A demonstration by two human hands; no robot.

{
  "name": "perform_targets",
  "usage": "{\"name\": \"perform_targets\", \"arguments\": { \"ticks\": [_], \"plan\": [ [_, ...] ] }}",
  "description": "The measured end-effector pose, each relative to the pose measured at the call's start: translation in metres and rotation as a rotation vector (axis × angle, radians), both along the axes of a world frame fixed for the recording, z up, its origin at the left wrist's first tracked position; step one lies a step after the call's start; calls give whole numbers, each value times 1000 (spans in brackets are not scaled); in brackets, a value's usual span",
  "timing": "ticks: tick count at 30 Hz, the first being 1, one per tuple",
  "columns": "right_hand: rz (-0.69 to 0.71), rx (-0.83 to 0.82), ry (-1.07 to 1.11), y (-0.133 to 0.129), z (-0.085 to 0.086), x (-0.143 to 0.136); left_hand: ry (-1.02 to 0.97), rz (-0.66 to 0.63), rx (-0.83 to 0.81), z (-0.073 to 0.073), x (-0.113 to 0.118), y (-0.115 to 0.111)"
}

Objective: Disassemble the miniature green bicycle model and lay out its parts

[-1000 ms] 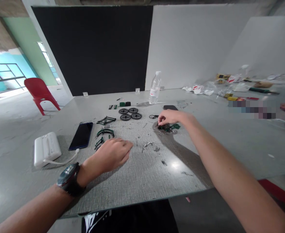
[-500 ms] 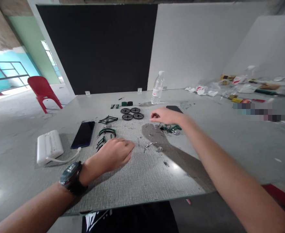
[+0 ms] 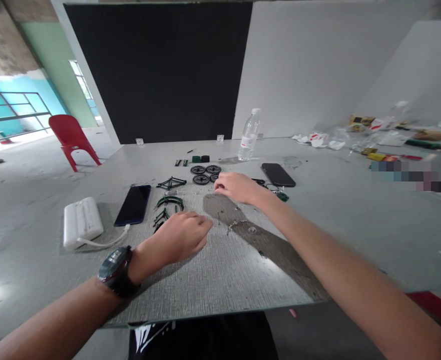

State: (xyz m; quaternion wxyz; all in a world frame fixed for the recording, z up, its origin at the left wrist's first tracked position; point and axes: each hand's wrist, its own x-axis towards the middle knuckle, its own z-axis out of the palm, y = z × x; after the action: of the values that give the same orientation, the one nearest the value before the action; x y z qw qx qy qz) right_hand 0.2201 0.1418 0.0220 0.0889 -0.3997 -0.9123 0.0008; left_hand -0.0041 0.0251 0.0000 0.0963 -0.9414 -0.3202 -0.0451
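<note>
My left hand (image 3: 184, 236) rests palm down on the table with its fingers curled under, so what it may hold is hidden. Just behind it lie curved black-and-green model bike parts (image 3: 170, 201). My right hand (image 3: 239, 187) hovers beside four small spoked wheels (image 3: 201, 179) and partly covers one of them. Thumb and fingers are pinched together there; anything between them is too small to make out. A small bicycle frame part (image 3: 171, 183) lies left of the wheels. Small silvery metal parts (image 3: 235, 225) are scattered between my hands, and green parts (image 3: 282, 197) lie past my right wrist.
A white power bank (image 3: 82, 222) is cabled to a phone (image 3: 133, 205) on the left. Behind my right hand lie another dark phone (image 3: 278, 175) and a standing water bottle (image 3: 249, 135). Tools and wrappers (image 3: 385, 150) clutter the far right. Upright panels (image 3: 156, 70) close the back.
My right hand has moved left, from above the green parts to the wheels, uncovering the dark phone behind it. My left hand stays in the same place on the table.
</note>
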Motion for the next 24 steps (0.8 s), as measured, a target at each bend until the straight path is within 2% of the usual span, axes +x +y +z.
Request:
{"name": "perform_targets", "arguments": {
  "ticks": [6,24],
  "plan": [
    [46,-43,-107,-6,7,11,0,5,-2,-1,0,0],
    [-24,37,-207,-8,-4,-6,21,13,7,-2,-1,0]
  ]
}}
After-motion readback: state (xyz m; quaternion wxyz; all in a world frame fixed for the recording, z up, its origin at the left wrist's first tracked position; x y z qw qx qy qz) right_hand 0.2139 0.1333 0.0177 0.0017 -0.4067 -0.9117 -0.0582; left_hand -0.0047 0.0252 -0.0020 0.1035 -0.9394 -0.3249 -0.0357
